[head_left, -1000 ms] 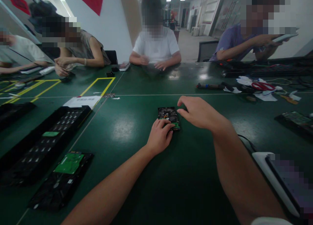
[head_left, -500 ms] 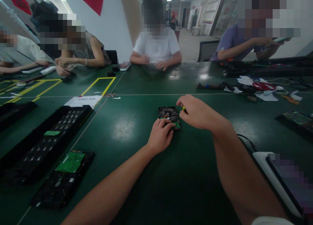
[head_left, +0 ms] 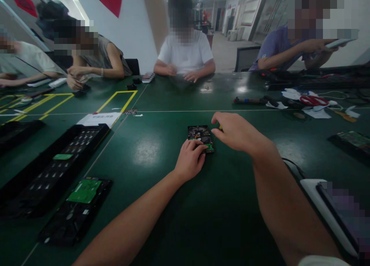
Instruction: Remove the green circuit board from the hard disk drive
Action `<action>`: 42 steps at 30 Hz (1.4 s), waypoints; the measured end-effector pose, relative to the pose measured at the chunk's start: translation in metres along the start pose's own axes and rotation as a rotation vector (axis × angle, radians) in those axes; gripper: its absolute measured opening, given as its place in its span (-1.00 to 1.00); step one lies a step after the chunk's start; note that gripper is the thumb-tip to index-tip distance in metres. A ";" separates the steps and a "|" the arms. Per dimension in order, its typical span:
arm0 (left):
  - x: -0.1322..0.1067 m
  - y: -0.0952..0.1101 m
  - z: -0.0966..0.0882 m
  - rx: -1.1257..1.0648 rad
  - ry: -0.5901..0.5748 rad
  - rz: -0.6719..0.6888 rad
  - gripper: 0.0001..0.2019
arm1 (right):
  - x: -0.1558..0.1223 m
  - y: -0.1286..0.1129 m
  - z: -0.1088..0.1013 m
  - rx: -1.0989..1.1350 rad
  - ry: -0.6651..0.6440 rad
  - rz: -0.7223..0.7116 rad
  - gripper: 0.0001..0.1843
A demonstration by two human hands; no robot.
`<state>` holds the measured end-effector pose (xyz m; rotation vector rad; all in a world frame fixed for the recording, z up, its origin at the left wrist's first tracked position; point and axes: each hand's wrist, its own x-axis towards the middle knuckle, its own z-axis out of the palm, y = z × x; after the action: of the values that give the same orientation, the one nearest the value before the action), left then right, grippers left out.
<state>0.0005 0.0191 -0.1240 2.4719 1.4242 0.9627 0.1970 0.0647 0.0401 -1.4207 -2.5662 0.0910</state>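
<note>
A small black hard drive (head_left: 199,135) with a green circuit board lies on the dark green table (head_left: 162,204) in front of me. My left hand (head_left: 189,160) rests on its near edge, fingers curled over the board. My right hand (head_left: 235,133) hovers just right of the drive, fingers pinched round a small tool with a yellow tip (head_left: 220,127) that is mostly hidden.
Black trays (head_left: 49,165) with green boards (head_left: 83,191) lie at the left. A white device (head_left: 326,212) sits at the near right. Scissors and scraps (head_left: 312,102) lie far right. Several other people sit along the far side.
My right hand closed onto a small yellow-tipped tool beside the drive and shifted slightly. The left hand stayed on the drive.
</note>
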 end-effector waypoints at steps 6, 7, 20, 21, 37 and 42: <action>0.000 0.001 -0.001 0.008 -0.011 -0.005 -0.68 | 0.001 -0.002 0.002 0.023 0.003 -0.070 -0.71; 0.000 0.001 -0.001 0.008 -0.012 -0.003 -0.68 | 0.002 -0.002 0.002 0.012 0.005 -0.055 -0.71; 0.000 0.001 -0.001 0.006 -0.012 -0.006 -0.66 | 0.002 0.001 -0.002 0.044 -0.011 -0.012 -0.75; 0.000 0.001 -0.001 0.008 -0.009 -0.005 -0.66 | 0.002 0.001 -0.001 0.032 -0.008 -0.004 -0.75; 0.000 0.002 -0.002 0.002 -0.007 -0.007 -0.66 | 0.003 -0.002 0.002 0.029 0.009 -0.079 -0.76; 0.000 0.002 -0.002 0.007 -0.008 -0.012 -0.65 | 0.003 -0.001 0.003 -0.005 0.020 -0.009 -0.81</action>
<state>0.0007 0.0172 -0.1212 2.4672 1.4405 0.9457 0.1940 0.0667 0.0382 -1.4046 -2.5584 0.0683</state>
